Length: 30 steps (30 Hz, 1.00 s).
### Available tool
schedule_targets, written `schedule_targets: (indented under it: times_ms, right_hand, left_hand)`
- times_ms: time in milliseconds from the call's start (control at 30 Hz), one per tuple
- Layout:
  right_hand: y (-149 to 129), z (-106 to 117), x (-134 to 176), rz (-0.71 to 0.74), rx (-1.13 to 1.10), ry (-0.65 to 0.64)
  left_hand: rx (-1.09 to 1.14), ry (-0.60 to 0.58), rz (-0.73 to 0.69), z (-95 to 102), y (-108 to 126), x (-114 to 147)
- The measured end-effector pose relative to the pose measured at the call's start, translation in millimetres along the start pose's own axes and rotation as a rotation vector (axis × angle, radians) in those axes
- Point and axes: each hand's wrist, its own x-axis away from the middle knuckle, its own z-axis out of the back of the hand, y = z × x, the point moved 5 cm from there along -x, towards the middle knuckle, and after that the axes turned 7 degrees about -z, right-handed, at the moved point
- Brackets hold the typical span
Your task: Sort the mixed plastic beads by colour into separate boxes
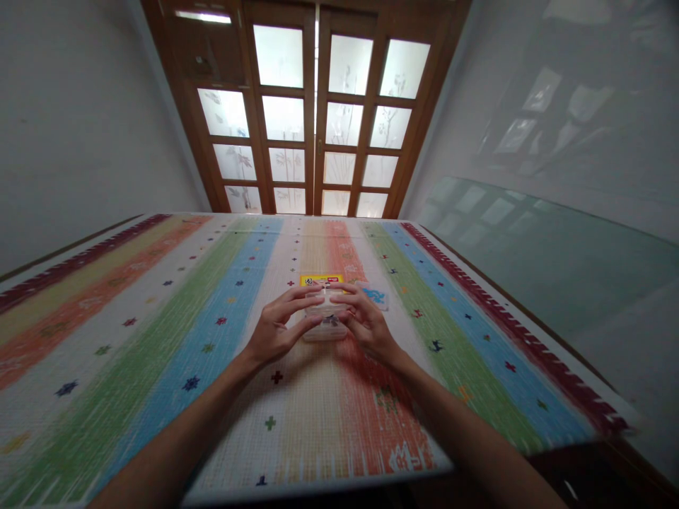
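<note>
A small clear plastic box (325, 332) stands on the striped tablecloth, with something small and dark showing inside it. My left hand (279, 327) grips it from the left side, fingers over the upper part and thumb lower down. From the opposite side my right hand (370, 326) holds the same box, its fingertips nearly meeting those of the left. Just behind lies a yellow card or packet (312, 280) with dark and red print, partly covered by the box and fingers. A flat clear piece with a blue figure (378, 295) lies beside my right hand.
The table is covered by a tablecloth (159, 332) with stripes in several colours. White walls flank it, and a glass panel (552, 247) leans along the right wall. Wooden doors (312, 141) with frosted panes stand beyond the far edge.
</note>
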Motion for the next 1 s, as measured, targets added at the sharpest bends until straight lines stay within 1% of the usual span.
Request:
schedule_targets:
  times_ms: [300,500,767,867,1000]
  right_hand:
    - [1.1,-1.4,1.3,0.013,0.019,-0.010]
    - [1.2,0.1,1.4,0.005,0.109,0.005]
    - [-1.7,0.3,1.4,0.033,0.069,-0.012]
    - [-3.3,1.1,0.9,0.039,0.093,-0.005]
    - [-5.5,0.6,0.5,0.032,0.133,-0.043]
  left_hand:
    - [-0.063,-0.016,-0.048,0.2,0.9,0.4]
    - [-0.117,-0.026,-0.080,0.7,3.7,0.0]
    - [-0.111,-0.025,-0.092,-0.6,1.5,2.4]
    - [-0.113,-0.033,-0.094,-0.6,1.7,2.0]
    - [-0.117,-0.022,-0.103,0.5,3.4,0.2]
